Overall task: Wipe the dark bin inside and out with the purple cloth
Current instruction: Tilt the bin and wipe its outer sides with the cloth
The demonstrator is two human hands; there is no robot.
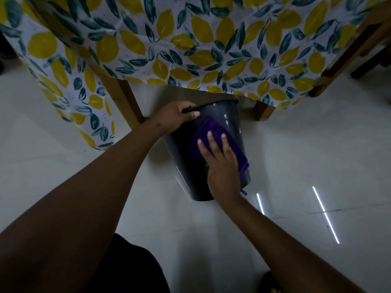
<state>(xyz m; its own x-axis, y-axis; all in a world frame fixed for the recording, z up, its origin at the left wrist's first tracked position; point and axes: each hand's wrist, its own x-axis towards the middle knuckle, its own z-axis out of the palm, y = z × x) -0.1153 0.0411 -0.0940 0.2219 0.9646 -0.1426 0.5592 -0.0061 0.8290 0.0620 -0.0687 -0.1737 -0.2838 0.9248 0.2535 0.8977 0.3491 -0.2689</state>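
The dark bin (184, 157) is tipped away from me on the pale floor, its rim under the table's edge and its base nearest me. My left hand (177, 118) grips the rim on the bin's left side. The purple cloth (211, 130) lies flat against the bin's outer wall. My right hand (222, 163) presses down on the cloth with the fingers spread, covering its lower part. The inside of the bin is hidden from me.
A table with a lemon-print cloth (190, 49) hangs over the bin's rim. Wooden legs (127, 104) stand left and right (264, 112) of the bin. A second wooden frame (349, 56) is at the far right. The tiled floor (306, 144) reflects ceiling lights.
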